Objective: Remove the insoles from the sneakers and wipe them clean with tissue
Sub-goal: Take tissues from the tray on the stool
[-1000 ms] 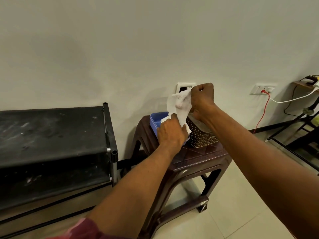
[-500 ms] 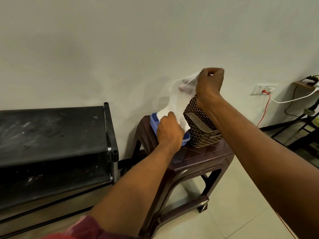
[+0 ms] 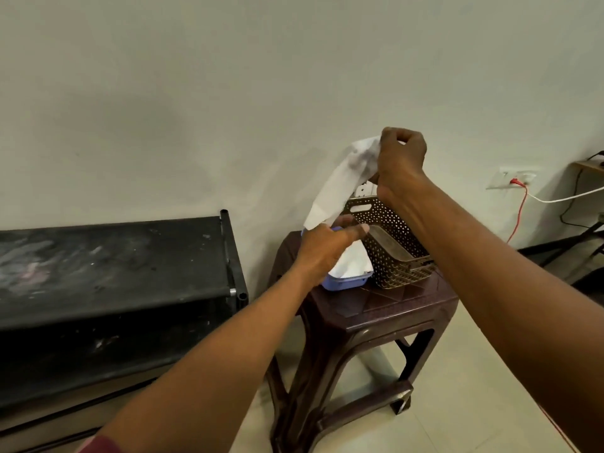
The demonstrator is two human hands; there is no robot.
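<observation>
While the right hand (image 3: 400, 158) is lifted above the brown stool (image 3: 376, 308), its fingers pinch the top of a white tissue (image 3: 340, 181), which hangs stretched down toward the blue tissue box (image 3: 346, 281) at the stool's back corner. The left hand (image 3: 323, 246) is spread flat and fairly wide over that box, pressing on it, with the sheet's lower end at its knuckles; whether the sheet has come free of the box I cannot tell. Just beside the box stands a perforated brown basket (image 3: 392, 246), touching or nearly so. A black shoe rack (image 3: 114, 263) sits to the left against the wall. No sneakers or insoles show from the head camera. I would judge this the tissue-fetching step, early in the job. Next calls for freeing the sheet cleanly without tearing it, then turning to the shoes.
</observation>
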